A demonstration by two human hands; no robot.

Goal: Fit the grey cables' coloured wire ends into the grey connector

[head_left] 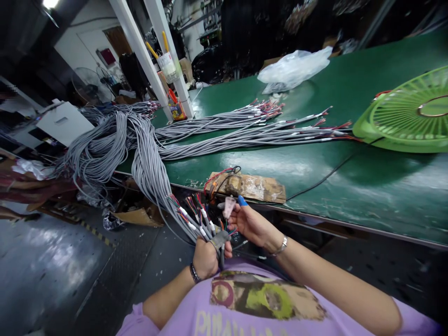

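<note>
My left hand [206, 256] is closed around a bunch of grey cables [191, 226] near their stripped ends, close to my body. Grey wrapping covers its thumb. Thin coloured wires [198, 205] fan out above the grip, below white bands on several cables. Just to the right, my right hand [247, 224] is raised beside the wire ends, fingers half curled and apart. A blue cover [242, 200] sits on its thumb, and a pinkish-white wrap [229, 207] seems to be on a finger. I make out nothing held in it.
Beyond my hands, a wooden board [259, 187] with a small wired fixture lies at the edge of the green table [350, 196]. Long grey cable bundles [217, 140] stretch across the tabletop. A green fan [409, 112] stands right, a plastic bag [294, 70] behind, white posts [168, 56] left.
</note>
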